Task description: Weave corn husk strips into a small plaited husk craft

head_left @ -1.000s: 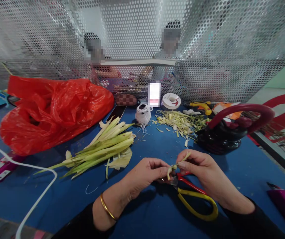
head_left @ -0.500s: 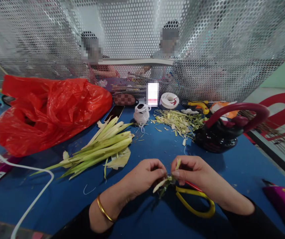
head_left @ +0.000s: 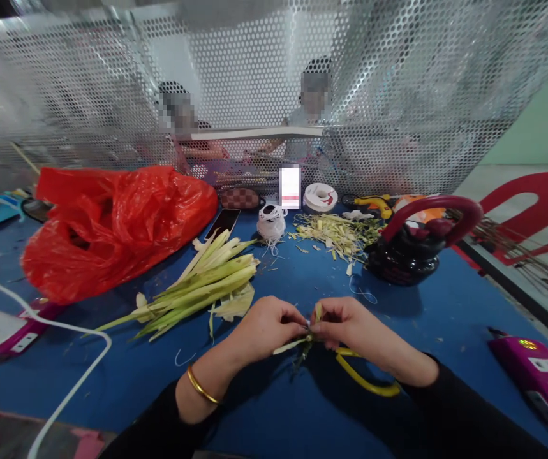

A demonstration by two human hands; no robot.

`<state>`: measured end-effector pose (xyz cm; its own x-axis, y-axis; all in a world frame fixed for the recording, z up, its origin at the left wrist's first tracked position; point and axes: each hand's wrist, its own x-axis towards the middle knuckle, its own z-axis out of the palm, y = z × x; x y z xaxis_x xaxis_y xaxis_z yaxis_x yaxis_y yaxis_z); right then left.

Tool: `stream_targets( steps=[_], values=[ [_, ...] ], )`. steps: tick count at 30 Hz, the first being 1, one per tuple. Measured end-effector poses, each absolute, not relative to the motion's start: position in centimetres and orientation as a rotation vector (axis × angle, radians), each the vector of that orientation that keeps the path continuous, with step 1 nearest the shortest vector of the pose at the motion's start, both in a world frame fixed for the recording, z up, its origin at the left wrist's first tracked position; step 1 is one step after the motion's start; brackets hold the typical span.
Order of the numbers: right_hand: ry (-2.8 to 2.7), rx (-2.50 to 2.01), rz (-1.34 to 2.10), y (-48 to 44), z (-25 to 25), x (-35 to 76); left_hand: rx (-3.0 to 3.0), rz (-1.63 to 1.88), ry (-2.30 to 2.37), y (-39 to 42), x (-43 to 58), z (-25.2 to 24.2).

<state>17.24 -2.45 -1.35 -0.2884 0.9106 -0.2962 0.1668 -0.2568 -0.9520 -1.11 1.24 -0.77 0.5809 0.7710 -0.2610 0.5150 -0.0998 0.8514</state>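
Observation:
My left hand (head_left: 271,325), a gold bangle on its wrist, pinches a small bundle of green plant pieces (head_left: 303,347) from the left. My right hand (head_left: 348,325) grips the same bundle from the right, a pale strip standing up between its fingers. Another pale strip sticks out to the left below my left fingertips. Under my right hand lies a yellow-handled tool (head_left: 369,377), partly hidden. Long green husk leaves (head_left: 201,287) are heaped left of my hands. A ball of white string (head_left: 271,224) and a pile of cut pale scraps (head_left: 333,234) are farther back.
A red plastic bag (head_left: 120,223) fills the back left. A black pot with a maroon handle (head_left: 402,258) stands at the right. Purple devices (head_left: 539,376) lie near both sides. A white cable (head_left: 80,376) crosses the left. Two people sit behind the perforated screen (head_left: 254,76).
The view has shifted a little. Both hands are closer together, still on the bundle, and the pale strip at the lower left now points more sideways.

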Motion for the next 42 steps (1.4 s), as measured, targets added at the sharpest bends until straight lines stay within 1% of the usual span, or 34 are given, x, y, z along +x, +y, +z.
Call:
stream_targets(
  steps=[2, 5, 7, 13, 18, 25, 30, 36, 42],
  values=[
    [-1.398, -1.389, 1.621, -2.3, -1.7, 16.7, 1.932, 0.294, 1.091, 1.1, -1.9, -0.5],
    [-1.384, -1.409, 1.646, -2.1, -2.0, 15.8, 2.004, 0.309, 1.066, 0.6, -3.0, -0.4],
    [-1.347, -1.401, 1.661, -2.1, -2.3, 15.3, 1.992, 0.376, 1.039, 0.0, -3.7, -0.5],
    [-1.224, -1.366, 1.686, -2.3, -2.9, 14.3, 1.909, 0.730, 0.909, -1.2, -4.2, -1.6],
    [-1.165, -1.355, 1.666, -2.3, -3.5, 13.9, 1.706, 0.845, 0.849, -1.1, -3.4, -2.4],
    [-1.094, -1.346, 1.693, -2.2, -4.2, 14.0, 1.285, 0.619, 0.852, -0.8, -3.1, -2.7],
    [-1.071, -1.295, 1.623, -2.7, -4.1, 14.1, 1.197, 0.622, 0.928, -0.5, -3.0, -2.9],
    [-1.098, -1.333, 1.501, -3.0, -3.6, 14.1, 1.138, 0.632, 0.996, -0.4, -2.9, -3.1],
    [-1.233, -1.241, 1.408, -3.2, -2.9, 14.3, 1.047, 0.604, 1.034, -0.4, -3.0, -3.0]
  ],
)
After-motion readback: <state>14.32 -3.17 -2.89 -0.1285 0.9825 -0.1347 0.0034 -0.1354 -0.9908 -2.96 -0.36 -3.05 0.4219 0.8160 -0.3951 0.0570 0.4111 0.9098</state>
